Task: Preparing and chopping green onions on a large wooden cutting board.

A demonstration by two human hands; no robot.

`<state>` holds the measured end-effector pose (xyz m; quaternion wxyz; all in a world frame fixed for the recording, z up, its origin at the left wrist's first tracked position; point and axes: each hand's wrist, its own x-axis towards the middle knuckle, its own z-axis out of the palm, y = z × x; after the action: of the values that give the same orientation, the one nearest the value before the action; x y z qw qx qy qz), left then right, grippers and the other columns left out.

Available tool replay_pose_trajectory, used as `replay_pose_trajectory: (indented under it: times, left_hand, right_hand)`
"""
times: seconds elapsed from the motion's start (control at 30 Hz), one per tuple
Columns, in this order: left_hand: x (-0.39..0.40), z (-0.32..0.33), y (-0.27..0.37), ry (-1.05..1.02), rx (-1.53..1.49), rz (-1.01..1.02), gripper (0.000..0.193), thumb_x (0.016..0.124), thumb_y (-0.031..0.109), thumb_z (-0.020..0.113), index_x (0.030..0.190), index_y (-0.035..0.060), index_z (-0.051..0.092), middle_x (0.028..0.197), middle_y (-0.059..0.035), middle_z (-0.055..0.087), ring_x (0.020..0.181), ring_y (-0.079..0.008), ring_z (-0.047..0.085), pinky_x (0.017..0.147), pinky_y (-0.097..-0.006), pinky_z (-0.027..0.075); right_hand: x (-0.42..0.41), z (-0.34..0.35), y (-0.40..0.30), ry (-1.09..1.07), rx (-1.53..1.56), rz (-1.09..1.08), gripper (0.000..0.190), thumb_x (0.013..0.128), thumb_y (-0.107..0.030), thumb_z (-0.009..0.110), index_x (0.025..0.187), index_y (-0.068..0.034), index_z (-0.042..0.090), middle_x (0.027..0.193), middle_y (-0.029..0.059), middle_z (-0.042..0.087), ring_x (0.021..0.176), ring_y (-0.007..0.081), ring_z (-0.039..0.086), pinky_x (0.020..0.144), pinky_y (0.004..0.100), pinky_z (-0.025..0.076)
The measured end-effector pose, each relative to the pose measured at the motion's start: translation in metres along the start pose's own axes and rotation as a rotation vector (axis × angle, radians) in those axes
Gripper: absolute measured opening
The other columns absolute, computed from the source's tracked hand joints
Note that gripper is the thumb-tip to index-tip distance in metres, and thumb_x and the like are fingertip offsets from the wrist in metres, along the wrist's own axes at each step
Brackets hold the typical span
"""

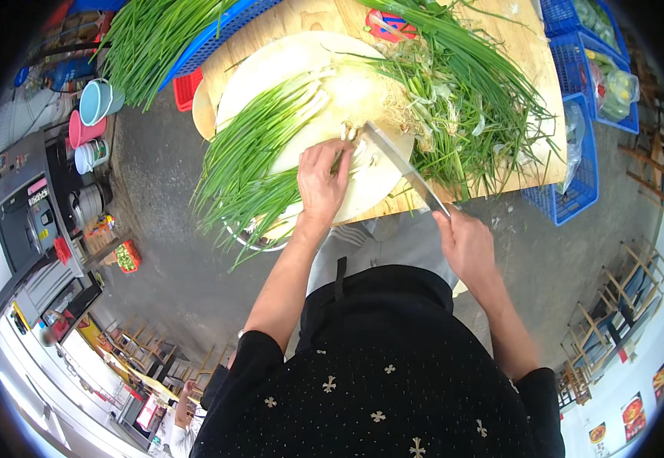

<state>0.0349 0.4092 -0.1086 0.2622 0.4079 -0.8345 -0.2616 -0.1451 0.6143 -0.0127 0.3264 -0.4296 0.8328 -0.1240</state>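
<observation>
My left hand (325,174) holds a bunch of scallions (263,197) down on the round cutting board (292,54), close to their white ends. My right hand (469,243) grips the handle of a long kitchen knife (403,166). The blade's tip end rests near the root ends by my left fingers. Another bundle of scallions (263,123) lies on the board beyond my left hand, white ends to the right. A clump of cut-off roots (398,106) sits at the board's right side.
Scallion trimmings and green leaves (463,131) heap on the wooden table (549,103) at right. A blue basket (212,40) of scallions stands at upper left. Blue crates (589,200) line the right side. Buckets (94,103) stand at left. Another person's arm (183,406) shows at lower left.
</observation>
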Motion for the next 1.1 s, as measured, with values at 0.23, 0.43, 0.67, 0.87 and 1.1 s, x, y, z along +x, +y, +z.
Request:
replay_pose_trajectory:
  times: [0.23,0.43,0.67,0.87,1.1]
  left_hand:
    - [0.006,0.000,0.000,-0.010,-0.028,-0.045,0.011,0.095,0.010,0.077,0.105,0.0064,0.074,0.098,-0.0113,0.077,0.088,-0.0309,0.071,0.079,-0.0421,0.055]
    - [0.011,0.002,-0.001,-0.016,-0.176,-0.263,0.020,0.096,0.015,0.076,0.114,0.0065,0.071,0.098,-0.0160,0.079,0.090,-0.0335,0.074,0.082,-0.0438,0.056]
    - [0.017,-0.003,-0.002,-0.110,-0.194,-0.280,0.020,0.097,0.015,0.076,0.113,0.0041,0.070,0.097,-0.0172,0.079,0.090,-0.0347,0.077,0.081,-0.0418,0.059]
    - [0.025,-0.007,0.007,-0.137,-0.164,-0.332,0.017,0.097,0.014,0.077,0.105,0.0015,0.070,0.095,-0.0177,0.079,0.087,-0.0341,0.078,0.080,-0.0404,0.060]
    - [0.019,-0.005,0.007,-0.085,-0.221,-0.376,0.018,0.092,0.012,0.082,0.104,0.0037,0.072,0.094,-0.0155,0.079,0.087,-0.0312,0.077,0.082,-0.0385,0.060]
  right_hand:
    - [-0.012,0.009,0.020,0.064,0.143,0.086,0.028,0.109,-0.028,0.060,0.098,-0.003,0.067,0.074,0.0213,0.065,0.068,0.0463,0.065,0.062,0.0523,0.049]
    - [-0.008,0.004,0.009,0.100,0.198,-0.041,0.024,0.107,-0.025,0.062,0.099,-0.003,0.068,0.073,0.0208,0.064,0.068,0.0438,0.065,0.061,0.0497,0.049]
    - [0.009,0.001,0.004,0.077,0.179,-0.062,0.021,0.105,-0.024,0.065,0.098,-0.004,0.068,0.075,0.0207,0.067,0.069,0.0435,0.066,0.061,0.0501,0.051]
    - [0.022,0.000,0.008,0.059,0.150,-0.096,0.021,0.102,-0.025,0.068,0.094,-0.005,0.066,0.071,0.0201,0.065,0.066,0.0442,0.065,0.059,0.0505,0.051]
    - [0.023,-0.002,0.008,0.052,0.177,-0.079,0.023,0.103,-0.025,0.068,0.091,-0.004,0.067,0.071,0.0203,0.065,0.065,0.0440,0.064,0.059,0.0496,0.050]
